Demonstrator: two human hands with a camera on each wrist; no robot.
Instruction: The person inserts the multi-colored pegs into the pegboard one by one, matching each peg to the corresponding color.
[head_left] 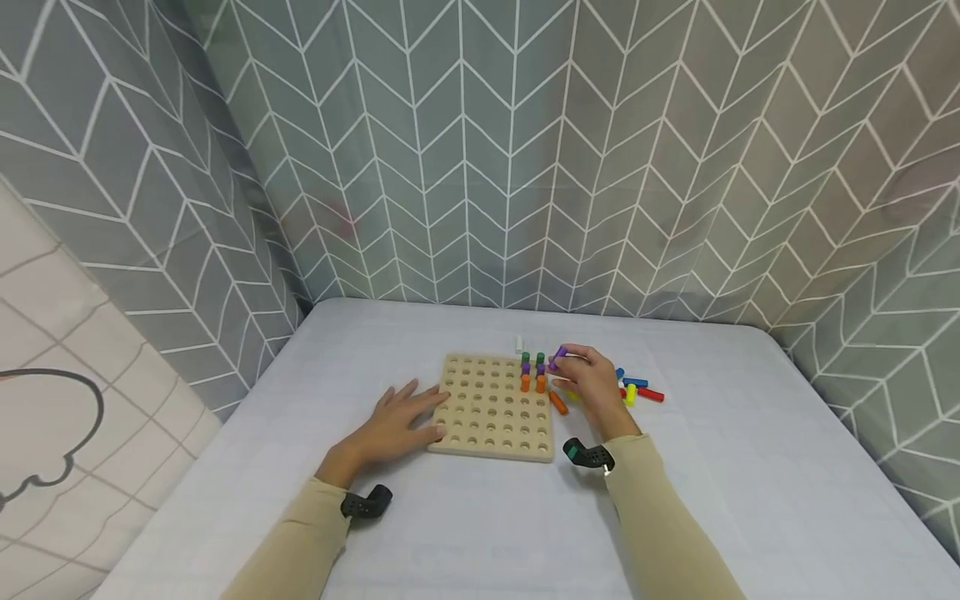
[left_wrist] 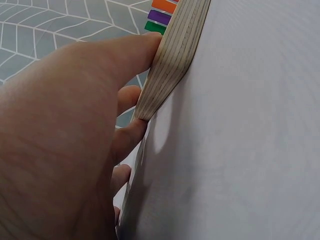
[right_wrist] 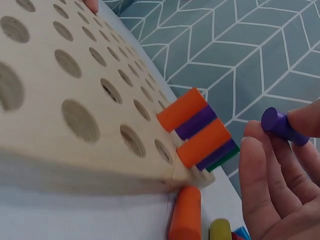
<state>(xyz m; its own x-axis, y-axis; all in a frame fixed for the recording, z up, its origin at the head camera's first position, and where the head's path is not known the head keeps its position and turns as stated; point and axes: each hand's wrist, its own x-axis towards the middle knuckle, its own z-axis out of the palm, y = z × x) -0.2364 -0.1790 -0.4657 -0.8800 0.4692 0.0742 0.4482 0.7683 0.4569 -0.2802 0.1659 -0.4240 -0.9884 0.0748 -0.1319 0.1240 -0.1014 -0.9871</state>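
A wooden board with rows of round holes (head_left: 491, 417) lies on the table. In its far right corner stand green, purple and orange pegs (head_left: 541, 383), two of each colour. My right hand (head_left: 596, 392) pinches a purple peg (right_wrist: 282, 126) between thumb and fingers, just off the board's right edge. My left hand (head_left: 393, 425) rests at the board's left edge with fingers spread; in the left wrist view the thumb and fingertips touch the board's side (left_wrist: 172, 60).
Right of the board lie a loose orange peg (head_left: 558, 402), a red peg (head_left: 651, 394), a blue peg (head_left: 636, 382) and a yellow peg (head_left: 631, 395). A white peg (head_left: 519, 343) is behind the board. A patterned curtain (head_left: 487, 167) hangs beyond the table.
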